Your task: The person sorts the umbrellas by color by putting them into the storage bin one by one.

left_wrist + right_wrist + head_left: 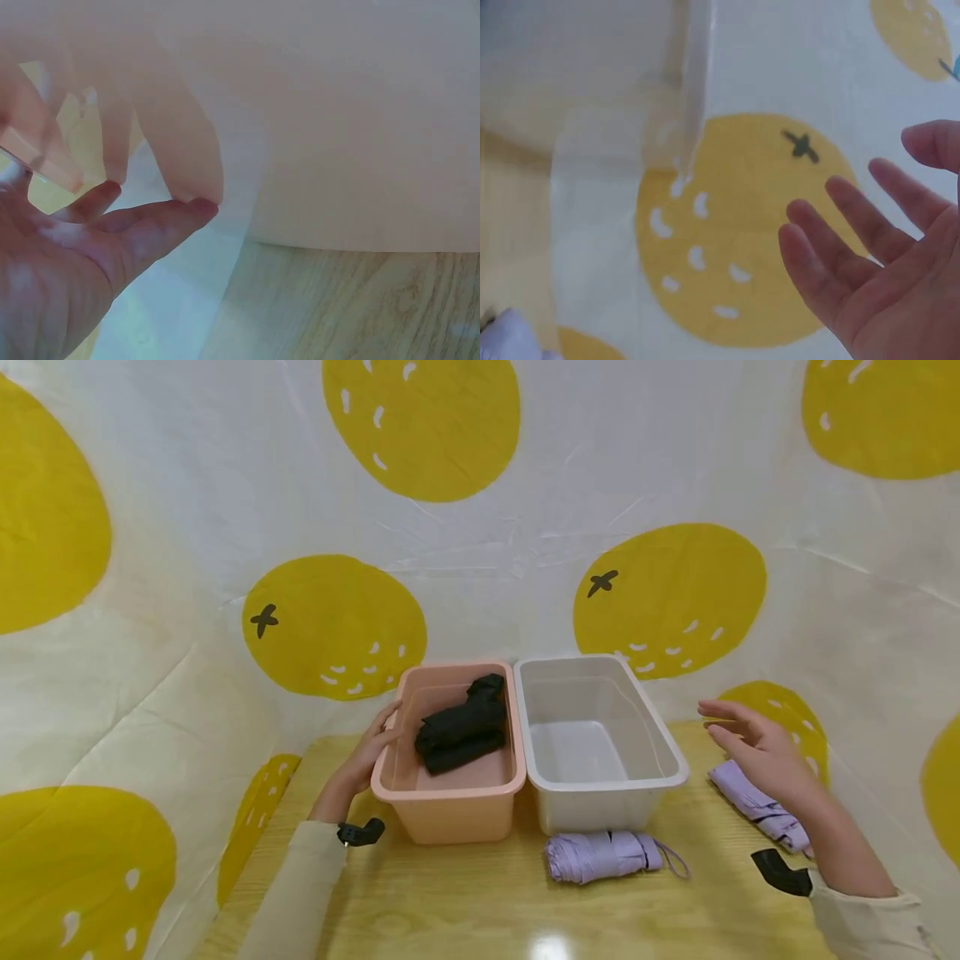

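My left hand (366, 758) touches the left side of the pink bin (453, 818) with its fingers extended. In the left wrist view the fingertips (201, 207) meet the bin's glossy wall, which mirrors them. Inside that bin lie black folded umbrellas (463, 723), one partly over another. My right hand (772, 758) hovers in the air, fingers spread and relaxed, holding nothing. It is to the right of the grey-white bin (600, 810). Below it, partly covered by the hand and forearm, is a lilac folded umbrella (757, 806).
Another lilac folded umbrella (600, 857) with a wrist loop lies before the grey-white bin. Both bins stand side by side on a wooden table (450, 902). A white sheet (487, 543) with yellow fruit prints rises behind and around the table.
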`<state>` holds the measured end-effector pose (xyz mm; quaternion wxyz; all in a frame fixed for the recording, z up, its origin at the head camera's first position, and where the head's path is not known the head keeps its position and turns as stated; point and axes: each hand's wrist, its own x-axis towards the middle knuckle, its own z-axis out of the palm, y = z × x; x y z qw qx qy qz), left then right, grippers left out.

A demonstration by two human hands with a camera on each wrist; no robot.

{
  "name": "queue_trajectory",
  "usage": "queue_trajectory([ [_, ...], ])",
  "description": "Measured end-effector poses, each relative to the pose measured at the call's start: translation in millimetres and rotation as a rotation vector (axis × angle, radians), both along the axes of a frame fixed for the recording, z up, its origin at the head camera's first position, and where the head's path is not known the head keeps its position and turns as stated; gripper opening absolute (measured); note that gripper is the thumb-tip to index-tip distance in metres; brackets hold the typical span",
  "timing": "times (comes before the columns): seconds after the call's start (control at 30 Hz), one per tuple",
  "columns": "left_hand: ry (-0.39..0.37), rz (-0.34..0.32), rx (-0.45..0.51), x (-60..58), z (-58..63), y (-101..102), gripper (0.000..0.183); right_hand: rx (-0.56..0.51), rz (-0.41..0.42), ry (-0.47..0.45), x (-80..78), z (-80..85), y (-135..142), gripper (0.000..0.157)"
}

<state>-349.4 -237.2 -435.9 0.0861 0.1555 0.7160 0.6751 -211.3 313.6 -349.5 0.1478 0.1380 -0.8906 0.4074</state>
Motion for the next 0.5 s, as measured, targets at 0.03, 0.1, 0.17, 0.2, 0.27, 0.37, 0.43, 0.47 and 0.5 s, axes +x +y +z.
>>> queue_trajectory([
  [0.03, 0.007, 0.001, 0.000, 0.0, 0.9, 0, 0.052, 0.019, -0.028, 0.006, -0.1, -0.5, 3, 0.037],
  [0.1, 0.020, -0.005, 0.007, -0.3, 2.8, -1, 0.053, 0.056, -0.074, -0.001, -2.3, -5.3, 11, 0.037],
  [0.17, 0.024, -0.012, 0.016, -0.4, 4.1, -1, 0.053, 0.087, -0.111, -0.024, -7.6, -16.2, 22, 0.039],
  [0.2, 0.024, -0.011, 0.016, -0.5, 4.2, -1, 0.053, 0.098, -0.125, -0.037, -10.8, -23.8, 29, 0.040],
  [0.27, 0.021, -0.008, 0.017, -0.7, 3.7, -2, 0.053, 0.123, -0.152, -0.062, -17.7, -40.6, 42, 0.045],
  [0.37, 0.006, -0.010, 0.033, -0.4, 1.4, -1, 0.052, 0.145, -0.182, -0.097, -26.5, -66.4, 61, 0.051],
  [0.43, 0.002, -0.022, 0.050, 0.5, 0.4, 0, 0.052, 0.173, -0.200, -0.112, -28.7, -80.2, 70, 0.055],
  [0.47, 0.001, -0.028, 0.056, 1.6, 0.4, 0, 0.052, 0.188, -0.208, -0.123, -28.7, -86.3, 75, 0.057],
  [0.5, 0.000, -0.032, 0.058, 2.9, 0.6, 1, 0.052, 0.200, -0.216, -0.132, -28.0, -91.8, 79, 0.058],
])
